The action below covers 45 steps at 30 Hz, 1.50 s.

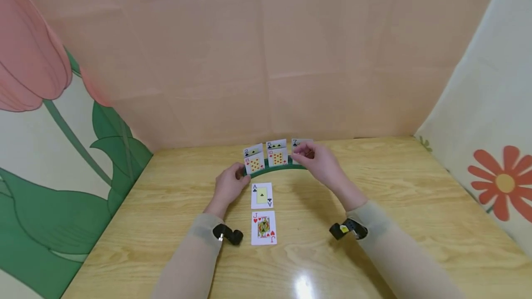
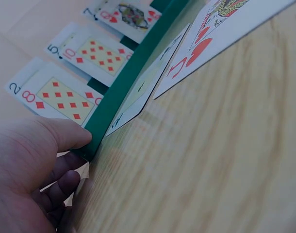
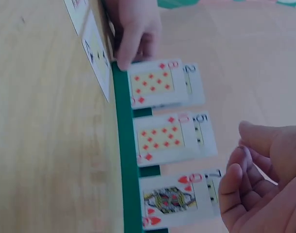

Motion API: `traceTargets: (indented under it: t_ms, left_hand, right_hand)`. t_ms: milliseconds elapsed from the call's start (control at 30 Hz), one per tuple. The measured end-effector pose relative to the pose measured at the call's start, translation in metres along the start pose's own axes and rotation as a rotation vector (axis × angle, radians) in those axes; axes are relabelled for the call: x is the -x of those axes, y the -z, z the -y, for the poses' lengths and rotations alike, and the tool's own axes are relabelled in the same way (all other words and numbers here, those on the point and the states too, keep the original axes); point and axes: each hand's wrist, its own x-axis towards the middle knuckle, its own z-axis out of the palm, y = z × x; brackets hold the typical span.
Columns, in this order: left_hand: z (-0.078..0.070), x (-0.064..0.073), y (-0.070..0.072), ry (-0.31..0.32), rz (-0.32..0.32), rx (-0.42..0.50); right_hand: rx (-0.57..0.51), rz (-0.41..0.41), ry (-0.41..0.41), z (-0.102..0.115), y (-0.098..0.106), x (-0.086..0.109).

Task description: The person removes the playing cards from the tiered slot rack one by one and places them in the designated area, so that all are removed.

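A curved green card holder point(image 1: 278, 168) carries three pairs of upright playing cards. The eight of diamonds point(image 3: 151, 83) overlaps a black two point(image 3: 194, 86), the ten of diamonds point(image 3: 162, 141) overlaps a black five point(image 3: 204, 137), and the queen of hearts point(image 3: 171, 200) overlaps a black seven point(image 3: 215, 185). My left hand point(image 1: 230, 183) grips the holder's left end, thumb on its front. My right hand point(image 1: 321, 163) hovers by the queen and seven, fingers loosely curled and holding nothing; from the head view it hides most of the queen.
On the wooden table point(image 1: 399, 183), the ace of clubs point(image 1: 262, 196) lies face up before the holder. Below it, nearer me, lies the jack of hearts point(image 1: 263, 228), between my forearms. A plain pinkish cloth point(image 1: 266, 59) rises behind the table, with flowered cloths at both sides.
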Motion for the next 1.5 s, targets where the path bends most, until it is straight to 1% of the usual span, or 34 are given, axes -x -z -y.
traceTargets:
  t_ms: [200,300,467,633,833,1100,1500]
  left_hand:
    - [-0.003,0.0,0.0,-0.01,-0.007,-0.003]
    - [-0.004,0.0,0.0,-0.007,-0.003,-0.009]
    - [-0.002,0.0,-0.001,-0.002,-0.002,-0.011]
    - [-0.001,0.001,0.0,-0.006,-0.007,-0.005]
    - [-0.003,0.002,0.002,-0.017,-0.012,-0.01]
    - [-0.004,0.002,0.002,-0.015,-0.012,-0.011]
    - [-0.005,0.003,0.002,-0.019,-0.016,-0.018]
  right_hand:
    - [0.016,-0.08,-0.019,-0.012,0.018,-0.014]
    - [0.016,-0.095,-0.029,-0.019,0.024,-0.02]
    - [0.024,-0.11,-0.053,-0.029,0.028,-0.028]
    - [0.006,-0.121,-0.075,-0.034,0.03,-0.033]
    - [-0.008,-0.123,-0.069,-0.039,0.03,-0.037]
    - [-0.002,-0.087,-0.064,-0.046,0.028,-0.042]
    - [0.017,-0.094,-0.072,-0.05,0.023,-0.044]
